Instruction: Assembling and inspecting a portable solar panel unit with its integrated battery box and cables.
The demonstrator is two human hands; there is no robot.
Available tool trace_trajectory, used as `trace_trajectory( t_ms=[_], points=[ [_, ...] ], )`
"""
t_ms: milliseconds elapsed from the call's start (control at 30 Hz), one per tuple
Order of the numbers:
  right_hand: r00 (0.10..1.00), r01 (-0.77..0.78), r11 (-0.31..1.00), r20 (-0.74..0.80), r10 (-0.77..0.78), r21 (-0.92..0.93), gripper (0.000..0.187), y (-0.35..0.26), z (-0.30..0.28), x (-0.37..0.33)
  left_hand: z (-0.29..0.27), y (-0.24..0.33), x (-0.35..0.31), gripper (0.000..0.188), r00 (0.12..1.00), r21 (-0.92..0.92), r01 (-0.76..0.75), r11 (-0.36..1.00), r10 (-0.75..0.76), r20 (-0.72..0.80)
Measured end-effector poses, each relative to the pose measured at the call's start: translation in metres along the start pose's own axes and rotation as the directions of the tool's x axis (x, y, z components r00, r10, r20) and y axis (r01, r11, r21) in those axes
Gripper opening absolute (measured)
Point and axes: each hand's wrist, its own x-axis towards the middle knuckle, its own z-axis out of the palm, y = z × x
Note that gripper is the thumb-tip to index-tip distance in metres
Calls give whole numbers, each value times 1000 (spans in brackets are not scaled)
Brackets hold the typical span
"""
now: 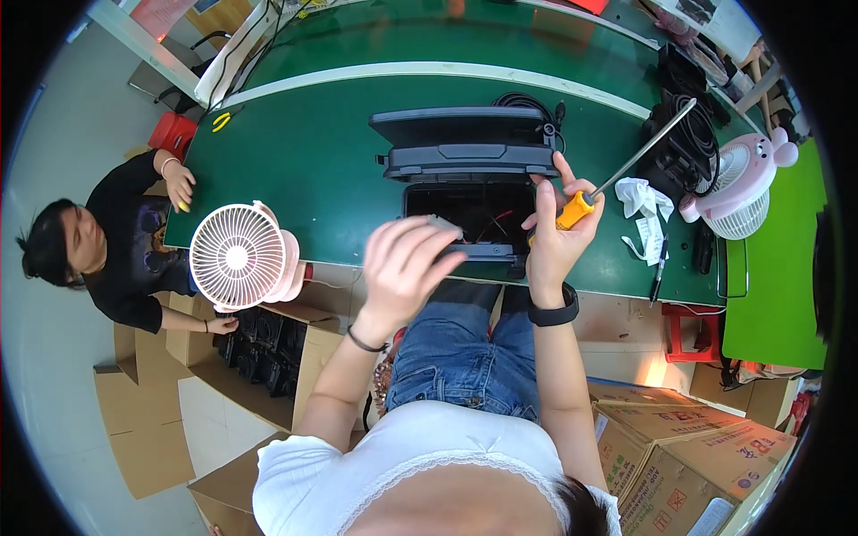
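Note:
A black plastic case [465,198] lies on the green table close in front of me. Its hinged upper half [465,129] stands raised on the far side, and thin wires show inside. My right hand [561,230] grips a screwdriver [576,211] by its yellow handle, the long metal shaft pointing up and to the right. Fingertips of that hand reach the case's right edge. Over the near left corner of the case is my left hand [407,263], fingers stretched out and thumb apart. A small greyish piece [440,225] shows by its fingertips; I cannot tell if they touch.
A pink fan [237,256] stands at the left table edge, beside a co-worker [125,232]. Yellow pliers [222,121] lie far left. To the right are crumpled white paper [643,201], a pen [660,270], coiled black cables [693,147] and another pink fan [737,183]. Cardboard boxes [679,456] flank me.

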Motion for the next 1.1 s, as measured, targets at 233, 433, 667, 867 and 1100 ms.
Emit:
trace_trajectory(
  t_ms=[233, 433, 667, 867, 1100],
  points=[
    [1000, 1, 998, -8, -1, 55, 26, -2, 0, 0, -11, -8, -33, 52, 968, 93, -25, 995, 1, 252],
    [1000, -13, 999, 0, 13, 52, 26, 0, -2, -2, 1, -19, -24, 41, 970, 45, 77, 996, -86, 229],
    [998, -62, 994, -15, 64, 84, 22, -11, -4, -2, 8, -21, -25, 44, 987, 154, 68, 986, -89, 132],
    [978, -186, 983, 96, 184, 3, 15, -23, -29, 2, 13, -21, -22, 49, 978, 72, 170, 983, -177, 106],
    [968, -219, 976, 119, 219, -15, 17, -23, -36, -8, 18, -24, -21, 59, 963, -3, 269, 963, -269, 12]
  ],
)
